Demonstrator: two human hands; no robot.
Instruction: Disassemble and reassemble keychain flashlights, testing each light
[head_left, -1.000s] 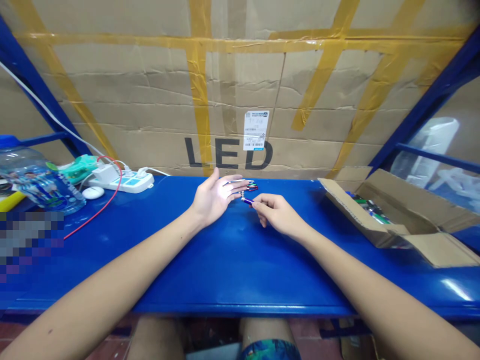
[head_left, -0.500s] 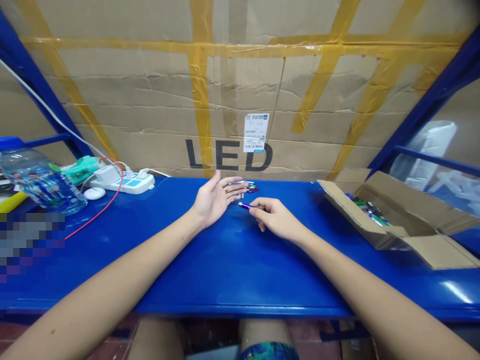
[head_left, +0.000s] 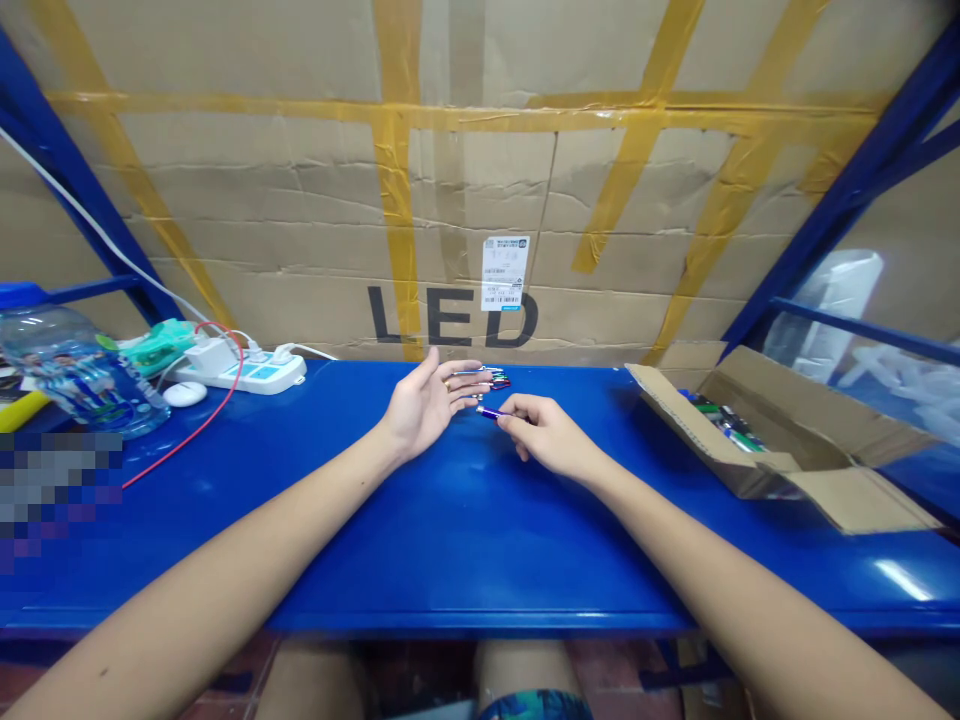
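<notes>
My right hand (head_left: pixel 547 435) rests on the blue shelf (head_left: pixel 450 530) and pinches a small purple torch (head_left: pixel 491 412) whose silver tip points left at my other palm. My left hand (head_left: pixel 427 400) is held palm up with its fingers stretched out, holding nothing. Just beyond its fingertips lie several small coloured torches (head_left: pixel 491 378) in a cluster on the shelf.
An open cardboard box (head_left: pixel 757 440) with more small items stands at the right. A white power strip (head_left: pixel 251 372), a red wire (head_left: pixel 187 435), a white mouse (head_left: pixel 185 393) and a plastic water bottle (head_left: pixel 71 375) sit at the left. A taped cardboard wall marked LED (head_left: pixel 450 315) closes the back.
The bright light spot on my left palm a second ago is gone. My right hand with the purple torch shifted slightly left and nearer the palm.
</notes>
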